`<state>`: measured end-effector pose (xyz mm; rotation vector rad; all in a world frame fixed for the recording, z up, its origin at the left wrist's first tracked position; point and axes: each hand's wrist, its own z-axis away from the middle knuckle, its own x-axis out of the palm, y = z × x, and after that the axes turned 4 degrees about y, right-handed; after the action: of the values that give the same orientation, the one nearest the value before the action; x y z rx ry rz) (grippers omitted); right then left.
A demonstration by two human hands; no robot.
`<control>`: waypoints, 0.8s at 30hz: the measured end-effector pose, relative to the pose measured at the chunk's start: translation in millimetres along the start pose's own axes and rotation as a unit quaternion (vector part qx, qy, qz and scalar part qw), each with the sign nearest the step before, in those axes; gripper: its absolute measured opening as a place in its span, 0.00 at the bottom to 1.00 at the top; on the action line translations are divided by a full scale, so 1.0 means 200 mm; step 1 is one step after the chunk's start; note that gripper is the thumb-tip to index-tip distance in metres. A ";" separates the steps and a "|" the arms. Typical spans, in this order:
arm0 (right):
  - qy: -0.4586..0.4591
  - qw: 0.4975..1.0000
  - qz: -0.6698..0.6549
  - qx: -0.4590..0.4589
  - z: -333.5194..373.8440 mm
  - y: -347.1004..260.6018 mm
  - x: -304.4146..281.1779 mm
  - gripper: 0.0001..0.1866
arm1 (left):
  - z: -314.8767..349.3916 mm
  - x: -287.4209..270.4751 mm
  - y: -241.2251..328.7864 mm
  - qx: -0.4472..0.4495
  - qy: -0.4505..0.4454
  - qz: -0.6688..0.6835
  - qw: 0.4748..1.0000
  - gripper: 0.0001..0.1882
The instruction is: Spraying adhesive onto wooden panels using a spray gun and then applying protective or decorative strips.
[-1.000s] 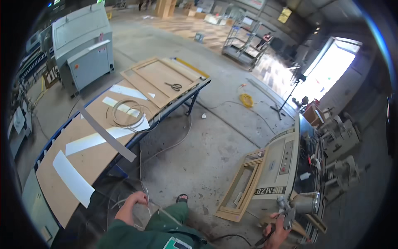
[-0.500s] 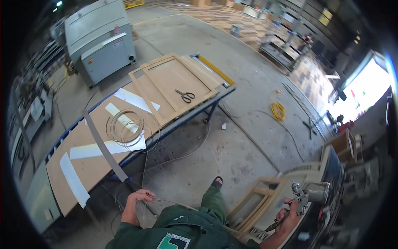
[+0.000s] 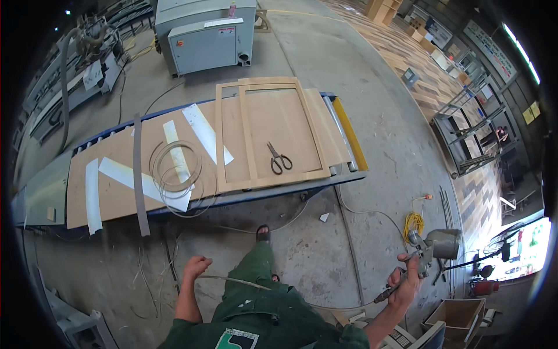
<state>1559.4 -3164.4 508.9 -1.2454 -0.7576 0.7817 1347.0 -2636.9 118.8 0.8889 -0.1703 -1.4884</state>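
My right hand is wrapped round the handle of a spray gun, held out at the right over the floor. A grey metal cup sits at the gun's far side. From below the handle an air hose runs left across my front. My left hand is closed, near my left thigh. Another stretch of hose passes beside its wrist; whether the fingers hold anything is hidden.
Ahead stands a roller table with a brown panel, wooden frames, scissors, coiled edging strip and white strips. Behind it is a grey machine cabinet. A yellow cable coil and hoses lie on the floor, right. A wooden box stands lower right.
My view has turned to the right, and the table now lies more squarely ahead. The spray gun remains in my right hand. My left hand has shifted slightly, with the hose now beside its wrist.
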 end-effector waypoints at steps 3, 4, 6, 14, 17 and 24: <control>-0.037 0.998 0.046 0.008 -0.25 0.05 0.23 0.17 | -0.22 0.11 0.30 0.110 0.043 -0.015 0.993 0.18; -0.037 0.997 0.064 0.023 -0.34 0.08 0.32 0.16 | -0.29 0.17 0.46 0.153 0.054 0.019 0.987 0.18; -0.021 0.990 0.120 0.066 -0.51 0.09 0.47 0.16 | -0.41 0.30 0.85 0.204 0.087 0.048 0.974 0.17; -0.065 0.981 0.171 0.071 -1.00 0.09 0.92 0.19 | -1.25 0.61 1.93 0.147 0.177 -0.040 0.972 0.23; -0.083 0.972 0.193 0.107 -1.21 0.18 1.02 0.18 | -1.52 0.72 2.10 0.058 0.207 -0.037 0.976 0.25; -0.139 0.947 0.237 0.166 -1.66 0.47 1.29 0.19 | -1.79 1.03 2.34 -0.005 0.289 -0.138 0.947 0.27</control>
<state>1967.1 -3104.2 382.9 -1.0268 -0.5192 1.4410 1958.8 -2752.1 70.6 1.3438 0.4087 -1.4126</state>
